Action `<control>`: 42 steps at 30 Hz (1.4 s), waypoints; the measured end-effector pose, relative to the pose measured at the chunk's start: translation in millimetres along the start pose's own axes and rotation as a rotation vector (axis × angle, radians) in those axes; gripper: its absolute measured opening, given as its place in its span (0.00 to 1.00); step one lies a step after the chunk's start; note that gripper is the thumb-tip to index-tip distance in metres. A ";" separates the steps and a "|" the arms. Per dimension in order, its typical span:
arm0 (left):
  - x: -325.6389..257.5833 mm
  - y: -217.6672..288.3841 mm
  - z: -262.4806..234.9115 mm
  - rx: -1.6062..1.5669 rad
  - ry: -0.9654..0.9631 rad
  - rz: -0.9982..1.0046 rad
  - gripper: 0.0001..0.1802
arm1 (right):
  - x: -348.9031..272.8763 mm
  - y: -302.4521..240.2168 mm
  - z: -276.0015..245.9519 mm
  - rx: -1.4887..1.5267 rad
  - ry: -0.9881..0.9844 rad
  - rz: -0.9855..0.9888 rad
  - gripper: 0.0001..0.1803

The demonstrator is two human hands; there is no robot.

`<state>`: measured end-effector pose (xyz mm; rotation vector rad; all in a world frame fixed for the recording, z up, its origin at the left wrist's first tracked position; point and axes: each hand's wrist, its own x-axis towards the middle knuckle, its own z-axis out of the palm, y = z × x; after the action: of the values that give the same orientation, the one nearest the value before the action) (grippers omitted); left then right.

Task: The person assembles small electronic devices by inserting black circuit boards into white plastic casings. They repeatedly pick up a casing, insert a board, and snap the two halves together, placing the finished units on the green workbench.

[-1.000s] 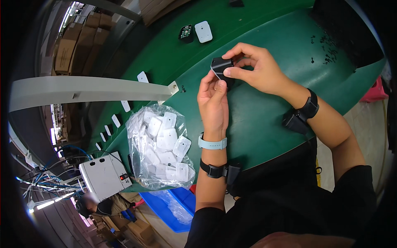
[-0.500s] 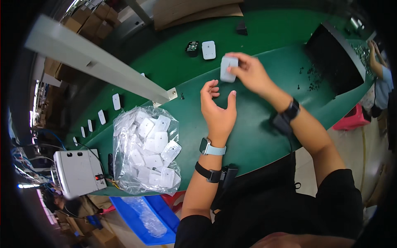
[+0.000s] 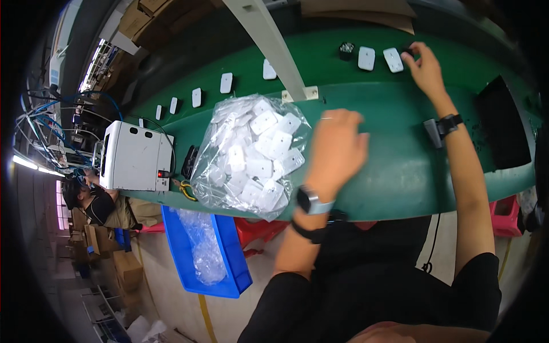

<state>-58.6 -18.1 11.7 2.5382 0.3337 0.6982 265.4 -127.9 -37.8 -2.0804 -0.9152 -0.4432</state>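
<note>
My right hand [image 3: 425, 67] reaches to the far green belt, its thumb and fingers closed around a small black housing [image 3: 408, 50], which is partly hidden by the fingers. Just left of it, on the belt, lies a white rounded-corner cover [image 3: 393, 60]. Beside that are another white cover [image 3: 366, 58] and an open black housing [image 3: 346, 51] with parts showing inside. Over the near table, my left hand [image 3: 338, 148] is smeared by motion, so its fingers are unclear. It is nearest to a clear plastic bag [image 3: 220, 188] full of white covers [image 3: 258, 167].
More white covers [image 3: 226, 83] stand spaced along the belt behind a metal post [image 3: 274, 48]. A white machine with cables [image 3: 137, 160] sits at left, above a blue bin [image 3: 234, 257]. A black tray [image 3: 503, 126] stands at the right.
The white cover has left my right hand and lies on the belt; that hand has moved farther out to the black housing. My left hand has moved toward the bag. The view has swung left.
</note>
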 end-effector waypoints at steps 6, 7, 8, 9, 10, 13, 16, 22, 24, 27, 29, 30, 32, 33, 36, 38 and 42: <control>-71.2 -62.9 -81.0 0.359 -0.271 -0.267 0.23 | -67.3 -20.4 -113.2 0.186 -0.185 0.090 0.08; -74.4 -65.8 -76.7 0.336 -0.266 -0.268 0.23 | -81.2 -13.9 -130.5 0.160 -0.180 0.095 0.06; -78.4 -69.0 -71.1 0.309 -0.262 -0.265 0.24 | -91.2 -12.4 -148.2 0.077 -0.135 0.085 0.04; -85.6 -76.5 -63.3 0.299 -0.180 -0.205 0.25 | -100.8 -4.8 -164.9 0.046 -0.119 0.128 0.05; -87.2 -75.0 -67.5 0.325 -0.197 -0.210 0.26 | -107.2 1.5 -177.3 0.061 -0.118 0.195 0.05; -78.1 -61.5 -65.6 0.343 -0.210 -0.298 0.22 | -124.2 20.5 -214.8 0.020 -0.123 0.324 0.06; -68.1 -64.8 -58.4 0.325 -0.170 -0.198 0.12 | -145.0 43.9 -235.8 -0.059 -0.142 0.367 0.06; -12.4 -15.2 -32.4 -0.759 0.159 -0.248 0.07 | -148.5 63.8 -227.8 -0.188 -0.245 0.068 0.05; 17.4 -2.9 9.8 -0.951 0.104 -0.206 0.08 | -136.9 66.0 -214.3 -0.247 -0.245 -0.076 0.05; 46.5 3.4 71.5 -1.125 0.059 -0.249 0.10 | -116.7 48.3 -195.0 -0.170 -0.437 -0.054 0.06; 50.6 0.7 94.1 -1.122 0.076 -0.293 0.12 | -113.7 30.6 -184.9 -0.116 -0.513 -0.056 0.07; 47.1 0.8 103.0 -1.131 0.069 -0.322 0.13 | -117.4 26.0 -183.8 -0.149 -0.527 -0.031 0.06; 45.8 -7.8 112.5 -1.114 0.059 -0.354 0.15 | -118.6 25.5 -182.2 -0.177 -0.525 0.003 0.06; 44.7 -7.0 117.1 -1.108 0.042 -0.372 0.15 | -123.6 28.0 -183.3 -0.194 -0.524 0.031 0.06; 40.4 -8.7 123.5 -1.114 0.013 -0.364 0.18 | -130.9 41.4 -179.5 -0.235 -0.495 0.003 0.07; 42.8 -11.1 127.5 -1.135 -0.007 -0.363 0.20 | -125.0 40.7 -176.8 -0.263 -0.485 -0.024 0.07; 44.7 -9.9 119.6 -1.189 -0.029 -0.403 0.26 | -102.0 2.0 -166.0 -0.016 -0.404 0.061 0.06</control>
<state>41.6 -40.2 -64.9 1.2996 0.2792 0.4708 198.2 -305.9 4.4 -2.2485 -1.0754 0.0072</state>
